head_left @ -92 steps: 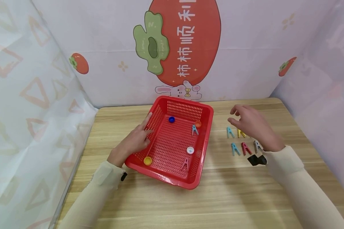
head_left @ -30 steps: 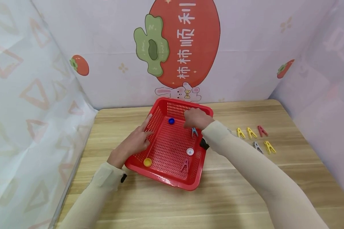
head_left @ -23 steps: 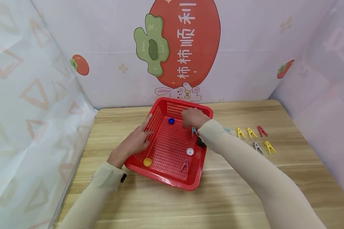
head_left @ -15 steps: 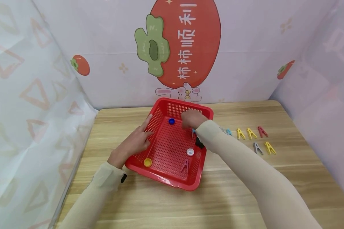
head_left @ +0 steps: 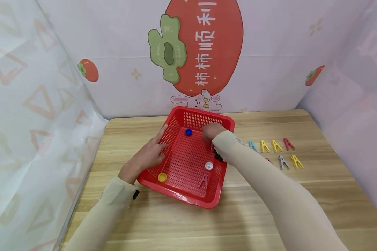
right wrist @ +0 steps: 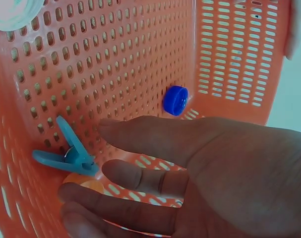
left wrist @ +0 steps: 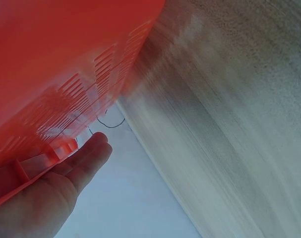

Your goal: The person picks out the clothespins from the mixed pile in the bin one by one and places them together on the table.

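A red plastic basket (head_left: 188, 200) sits on the wooden table, and my left hand (head_left: 147, 155) grips its left rim, thumb inside. My right hand (right wrist: 205, 173) reaches into the far right corner, fingers loosely bent with nothing between them. Beside those fingertips lie a blue clothespin (right wrist: 71, 153) and an orange bottle cap (right wrist: 86, 182), the cap partly covered by the fingers. A blue bottle cap (head_left: 188, 132) lies near the far wall of the basket. Nearer the front are a white cap (head_left: 208, 166), a pink clothespin (head_left: 203, 181) and a yellow cap (head_left: 162, 177).
Clothespins lie in two rows right of the basket, among them a red one (head_left: 288, 144), a grey one (head_left: 283, 162) and a yellow one (head_left: 296, 162). My right sleeve (head_left: 264, 181) hides part of the front row. A patterned cloth backdrop (head_left: 119, 87) stands behind the table (head_left: 176, 230).
My right hand has moved left from above the clothespins into the basket's far right corner, then shifted slightly within it. My left hand and the basket stay in place.
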### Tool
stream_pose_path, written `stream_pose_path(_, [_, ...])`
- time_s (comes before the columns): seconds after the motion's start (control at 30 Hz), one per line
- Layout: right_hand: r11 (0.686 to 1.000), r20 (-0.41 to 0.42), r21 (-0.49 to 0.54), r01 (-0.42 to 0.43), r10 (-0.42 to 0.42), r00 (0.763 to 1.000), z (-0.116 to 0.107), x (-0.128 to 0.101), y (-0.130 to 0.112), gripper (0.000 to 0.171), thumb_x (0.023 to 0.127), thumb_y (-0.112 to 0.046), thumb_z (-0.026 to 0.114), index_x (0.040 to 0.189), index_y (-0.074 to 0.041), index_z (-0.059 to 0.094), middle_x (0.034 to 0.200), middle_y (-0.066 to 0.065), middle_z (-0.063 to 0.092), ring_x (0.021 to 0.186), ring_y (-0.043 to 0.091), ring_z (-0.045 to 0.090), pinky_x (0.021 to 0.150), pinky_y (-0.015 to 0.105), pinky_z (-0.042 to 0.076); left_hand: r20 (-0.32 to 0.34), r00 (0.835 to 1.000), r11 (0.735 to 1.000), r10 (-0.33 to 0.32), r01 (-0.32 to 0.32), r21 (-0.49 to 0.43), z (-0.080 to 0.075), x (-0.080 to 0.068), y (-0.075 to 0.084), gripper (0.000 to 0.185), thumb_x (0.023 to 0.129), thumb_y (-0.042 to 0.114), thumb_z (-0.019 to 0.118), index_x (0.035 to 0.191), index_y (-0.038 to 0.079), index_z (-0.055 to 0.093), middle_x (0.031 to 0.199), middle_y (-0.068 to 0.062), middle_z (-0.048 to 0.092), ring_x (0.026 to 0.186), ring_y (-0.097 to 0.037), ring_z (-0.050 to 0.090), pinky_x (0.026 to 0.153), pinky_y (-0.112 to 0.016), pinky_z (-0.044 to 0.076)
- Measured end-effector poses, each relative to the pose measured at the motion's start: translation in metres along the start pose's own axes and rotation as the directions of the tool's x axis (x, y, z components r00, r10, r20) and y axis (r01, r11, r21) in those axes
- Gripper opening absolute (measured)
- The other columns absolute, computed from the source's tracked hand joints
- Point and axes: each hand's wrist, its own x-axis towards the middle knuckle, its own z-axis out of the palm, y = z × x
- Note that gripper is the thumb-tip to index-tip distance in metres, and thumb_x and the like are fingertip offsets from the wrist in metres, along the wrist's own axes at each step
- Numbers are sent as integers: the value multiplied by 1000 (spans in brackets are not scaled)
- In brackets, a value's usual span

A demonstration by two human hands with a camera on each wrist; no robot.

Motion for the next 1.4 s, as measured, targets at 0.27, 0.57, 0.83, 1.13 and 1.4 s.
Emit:
stream_pose_path(0.27, [998,11,-57,-42,43,999,13,37,5,21,97,-15,74,117,-12,72,115,12,73,103,30,71,69,34,64,-10,1000,1000,8,-8,5,1,0,-2,52,96,-2,69,147,2,68,186,-1,-5,148,-41,51,106,-52,62])
stream_pose_path(0.57, [971,9,-231,55,-55,998,27,53,7,24,94,-21,80,117,-15,75,113,8,75,103,27,70,84,38,64,7,1000,1000,-13,13,-5,0,-1,-1,52,96,-2,69,148,3,67,186,2,-6,150,-40,49,107,-52,62])
stream_pose_path(0.83, [891,31,-432,136,-136,990,43,73,8,24,105,-24,64,123,-12,75,107,7,74,97,25,70,77,35,61,-3,1000,1000,-4,4,5,0,0,-2,52,96,-3,69,147,1,67,186,1,-6,153,-41,47,111,-52,59])
stream_pose_path(1.13, [899,25,-411,152,-156,988,41,61,5,30,106,-25,64,131,-14,76,114,10,77,101,26,70,92,41,62,4,1000,1000,-15,15,-9,0,0,0,52,96,-3,69,148,3,67,186,1,-6,150,-41,49,107,-53,61])
stream_pose_path(1.4, [859,29,-483,170,-178,984,49,71,11,23,103,-23,68,123,-13,75,104,7,74,99,25,69,84,38,62,7,1000,1000,-8,8,-3,-1,0,1,52,96,-3,68,147,2,67,186,0,-6,149,-41,50,109,-53,60])
